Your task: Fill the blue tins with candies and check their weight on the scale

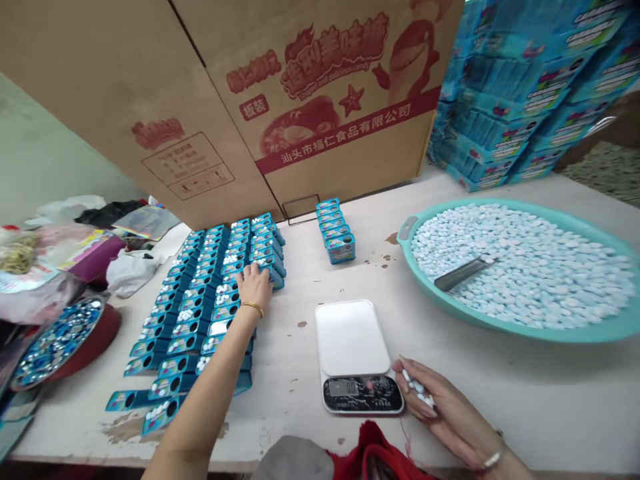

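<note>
Pellets (419, 389) sit in the right hand (443, 403), thumb and fingers curled round a small clutch, just beside the scale (353, 340). More fill the basin (493, 330) at right, scoop (463, 275) lying on them. Left hand (255, 290) is over the rows of blue boxes (181, 344), fingers bent down at the right-hand rows; can't tell if it pinches one or just touches. Many box tops have pellets on them, some show dark holes. Scale pan bare, display seems to read zero. Short row of boxes stands apart, behind scale. Step in hand looks like handling boxes with pellets at the ready. Next move calls for light left fingers among packed boxes, right hand kept cupped against spills.
</note>
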The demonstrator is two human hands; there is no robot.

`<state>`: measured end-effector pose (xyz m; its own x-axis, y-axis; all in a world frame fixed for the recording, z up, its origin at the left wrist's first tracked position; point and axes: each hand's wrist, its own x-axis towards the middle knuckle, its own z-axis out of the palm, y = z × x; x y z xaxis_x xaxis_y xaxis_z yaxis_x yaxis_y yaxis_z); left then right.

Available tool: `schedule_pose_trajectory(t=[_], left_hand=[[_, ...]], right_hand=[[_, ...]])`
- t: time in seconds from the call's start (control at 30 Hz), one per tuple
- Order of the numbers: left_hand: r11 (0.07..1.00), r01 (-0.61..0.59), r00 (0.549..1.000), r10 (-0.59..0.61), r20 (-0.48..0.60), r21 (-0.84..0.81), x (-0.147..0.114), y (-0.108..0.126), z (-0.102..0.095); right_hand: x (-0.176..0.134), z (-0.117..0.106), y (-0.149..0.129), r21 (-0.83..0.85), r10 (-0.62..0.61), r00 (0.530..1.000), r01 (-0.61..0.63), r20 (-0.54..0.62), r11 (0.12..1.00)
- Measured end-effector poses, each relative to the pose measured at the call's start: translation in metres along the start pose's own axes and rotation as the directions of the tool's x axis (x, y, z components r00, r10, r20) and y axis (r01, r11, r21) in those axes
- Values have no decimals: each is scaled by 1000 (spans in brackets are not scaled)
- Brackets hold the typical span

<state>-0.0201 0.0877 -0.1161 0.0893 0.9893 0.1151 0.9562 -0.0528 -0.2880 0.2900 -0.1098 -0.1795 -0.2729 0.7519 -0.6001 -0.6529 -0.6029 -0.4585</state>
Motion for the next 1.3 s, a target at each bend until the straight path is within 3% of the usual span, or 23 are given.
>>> schedule_pose_trajectory(t=[0.07,0.17,0.33,0.47,0.57,0.63,0.7,0.8,0.87,0.93,1.03,1.17,1.3], left_hand=[[997,-76,996,75,-46,-17,-7,5,-8],[969,-235,969,228,-93,-81,-25,31,-36],[812,-539,835,551,-13,-224,-62,98,-86],[719,-659,731,681,34,-221,-77,144,-94],[704,-683,704,706,83,-192,-77,155,-94],[698,-675,710,703,46,-237,-74,150,-95],[680,-645,739,672,-56,-348,-73,135,-96],[654,-517,849,474,-233,-553,-77,102,-88],[640,-400,916,303,-263,-656,-86,80,-75],[626,-284,959,183,-217,-726,-100,62,-56],[606,-145,989,109,-99,-782,-128,46,-26],[571,-36,994,105,30,-820,-160,41,5],[556,-40,989,140,46,-830,-168,40,16]], right_hand=[[-3,3,-2,0,-18,1000,18,8,1000],[-8,-3,-2,28,-58,996,60,-67,998],[-16,-22,2,121,-90,975,116,-205,986],[-27,-24,3,129,-117,972,145,-202,981],[-35,-26,2,112,-130,972,154,-197,982],[-38,-30,2,86,-137,970,157,-201,984],[-40,-35,3,53,-142,966,157,-215,986],[-40,-40,4,8,-135,960,142,-245,990],[-39,-40,5,-10,-119,958,121,-261,993],[-38,-37,3,-25,-101,957,97,-271,995],[-36,-29,-6,-84,-99,961,79,-257,993],[-32,-11,-30,-211,-141,964,93,-223,973],[-28,21,-63,-396,-234,965,169,-120,902]])
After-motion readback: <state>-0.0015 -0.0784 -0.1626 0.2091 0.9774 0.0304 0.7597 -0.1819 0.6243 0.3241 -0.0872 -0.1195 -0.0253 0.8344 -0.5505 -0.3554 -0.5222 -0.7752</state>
